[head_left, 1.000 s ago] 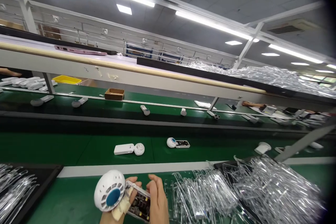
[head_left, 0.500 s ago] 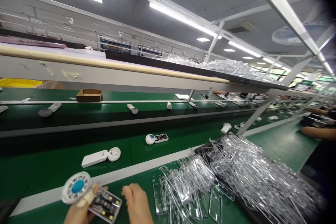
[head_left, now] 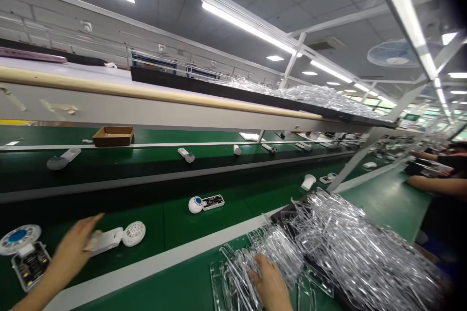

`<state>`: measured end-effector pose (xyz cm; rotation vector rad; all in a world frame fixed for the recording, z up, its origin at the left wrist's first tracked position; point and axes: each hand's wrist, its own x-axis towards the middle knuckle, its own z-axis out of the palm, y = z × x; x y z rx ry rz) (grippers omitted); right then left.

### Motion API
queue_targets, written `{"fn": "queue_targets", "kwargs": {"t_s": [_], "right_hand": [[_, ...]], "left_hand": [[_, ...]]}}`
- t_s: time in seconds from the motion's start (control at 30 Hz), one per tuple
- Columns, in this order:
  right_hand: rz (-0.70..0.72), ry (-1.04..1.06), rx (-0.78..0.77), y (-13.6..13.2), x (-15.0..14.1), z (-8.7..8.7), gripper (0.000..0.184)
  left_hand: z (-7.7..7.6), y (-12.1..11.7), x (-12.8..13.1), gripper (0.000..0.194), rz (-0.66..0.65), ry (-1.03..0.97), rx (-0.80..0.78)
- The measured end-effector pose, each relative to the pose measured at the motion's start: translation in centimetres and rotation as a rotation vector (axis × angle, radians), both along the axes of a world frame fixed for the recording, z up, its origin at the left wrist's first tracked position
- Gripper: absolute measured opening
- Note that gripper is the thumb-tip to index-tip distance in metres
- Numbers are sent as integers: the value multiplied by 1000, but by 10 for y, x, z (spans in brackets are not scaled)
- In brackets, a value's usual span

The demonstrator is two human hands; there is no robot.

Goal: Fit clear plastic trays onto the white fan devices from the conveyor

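Observation:
My left hand (head_left: 73,250), smeared by motion, reaches over the belt with its fingers apart at the handle end of a white handheld fan (head_left: 111,239). A pale cover shows on one fingertip. I cannot tell whether it touches the handle. Left of that wrist lies another fan with a blue centre (head_left: 17,236), its handle open to a circuit board (head_left: 32,266). My right hand (head_left: 270,282) rests on a heap of clear plastic frames (head_left: 242,272), thumb and fingers apart among them. No frame is visibly lifted.
A larger pile of clear frames (head_left: 357,248) fills a black tray at the right. Farther along the green belt (head_left: 175,223) lie another open fan (head_left: 206,203) and several parts. A slanted post (head_left: 359,158) rises behind the pile. A person's arm (head_left: 434,185) shows at far right.
My left hand has let go of the blue-centred fan, now on the belt at left, and moved to the white fan. My right hand has moved right onto the frames.

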<state>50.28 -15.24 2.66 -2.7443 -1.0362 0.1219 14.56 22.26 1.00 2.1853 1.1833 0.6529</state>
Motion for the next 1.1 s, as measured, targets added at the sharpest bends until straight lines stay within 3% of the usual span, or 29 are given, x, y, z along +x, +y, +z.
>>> {"fn": "queue_targets", "kwargs": {"t_s": [0.13,0.27,0.37,0.47,0.57,0.63,0.7,0.8,0.93,1.1], "right_hand": [[55,-5,90,-2,10,-20,27],[46,66,359,-8,17,-21,33],[-73,173,560,-5,10,-2,42],[-82,298,634,13,-20,21,52],[115,360,660,45,-72,37,47],[268,328,693,68,-112,43,45],[383,257,705,88,-146,49,45],[442,128,686,105,-181,58,47],[377,-13,644,109,-203,64,54],[327,19,609,98,-213,50,53]], "left_hand": [[-6,-25,55,62,-223,307,-32],[-7,-28,69,67,-179,318,-50],[10,-28,64,52,-118,172,-33],[48,-40,62,50,7,-23,-162],[91,-68,66,60,78,-432,-569],[110,-93,70,63,83,-761,-890],[120,-120,73,65,111,-1030,-1111],[126,-152,78,66,120,-1227,-1268],[134,-174,80,70,86,-1294,-1334],[148,-178,77,77,107,-1266,-1316]]}}
